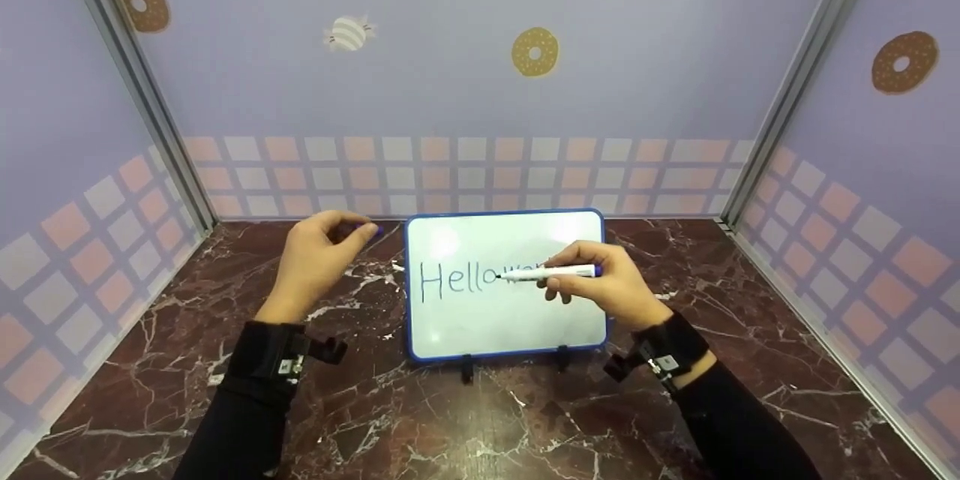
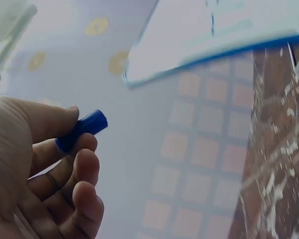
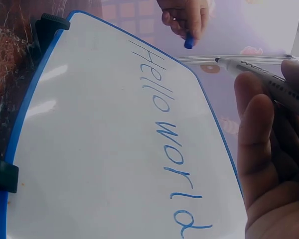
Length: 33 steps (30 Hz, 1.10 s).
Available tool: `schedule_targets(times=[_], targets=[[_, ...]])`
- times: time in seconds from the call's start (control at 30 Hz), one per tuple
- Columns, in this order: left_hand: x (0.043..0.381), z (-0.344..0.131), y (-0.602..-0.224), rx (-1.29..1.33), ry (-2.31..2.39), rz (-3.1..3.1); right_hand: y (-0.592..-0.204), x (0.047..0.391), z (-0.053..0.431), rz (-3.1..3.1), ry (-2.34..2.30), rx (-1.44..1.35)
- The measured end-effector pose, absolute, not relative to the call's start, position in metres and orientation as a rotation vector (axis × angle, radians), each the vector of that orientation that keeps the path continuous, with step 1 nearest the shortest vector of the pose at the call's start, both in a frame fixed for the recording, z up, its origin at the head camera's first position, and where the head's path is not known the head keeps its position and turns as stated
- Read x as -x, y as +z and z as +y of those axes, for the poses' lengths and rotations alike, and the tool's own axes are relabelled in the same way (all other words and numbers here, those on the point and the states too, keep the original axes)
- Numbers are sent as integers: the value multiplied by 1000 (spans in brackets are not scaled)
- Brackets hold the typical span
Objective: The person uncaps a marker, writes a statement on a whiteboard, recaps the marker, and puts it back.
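Note:
A white marker (image 1: 559,272) with a dark tip is pinched in my right hand (image 1: 619,285), its uncapped tip pointing left in front of the whiteboard (image 1: 495,326). In the right wrist view the marker (image 3: 269,82) stands off the board's surface. Blue handwriting on the board (image 3: 89,139) reads "Hello world". My left hand (image 1: 319,251), left of the board, pinches a small blue marker cap (image 2: 84,130) between thumb and fingers. In the head view the fingers cover most of that cap.
Dark clips (image 1: 467,369) hold up the blue-framed board at its lower edge. It stands on a dark red marbled tabletop (image 1: 360,405). Patterned purple walls (image 1: 450,90) close in the back and both sides, with metal posts (image 1: 810,75) in the corners.

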<state>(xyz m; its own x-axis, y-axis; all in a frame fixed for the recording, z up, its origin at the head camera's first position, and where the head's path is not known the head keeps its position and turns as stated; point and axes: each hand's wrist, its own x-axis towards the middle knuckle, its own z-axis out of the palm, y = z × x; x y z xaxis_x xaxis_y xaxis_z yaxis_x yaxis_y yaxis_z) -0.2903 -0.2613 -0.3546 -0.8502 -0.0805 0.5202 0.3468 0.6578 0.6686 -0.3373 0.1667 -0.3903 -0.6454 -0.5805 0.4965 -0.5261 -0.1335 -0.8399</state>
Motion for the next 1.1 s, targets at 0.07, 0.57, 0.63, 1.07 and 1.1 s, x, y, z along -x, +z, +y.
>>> schedule_targets(times=[0.07, 0.57, 0.63, 1.07, 1.1], targets=[[285, -250, -350, 259, -1148, -2336, -389, 337, 167, 2050, -1942, 1302], [265, -196, -345, 668, -1320, -2281, -388, 336, 169, 2097, -1965, 1260], [264, -194, -346, 693, -1310, -2279, -388, 336, 169, 2089, -1973, 1263], [260, -174, -352, 829, -1253, -2326, -386, 331, 165, 1973, -2016, 1304], [260, -173, -352, 833, -1251, -2324, -386, 331, 165, 1960, -2019, 1309]])
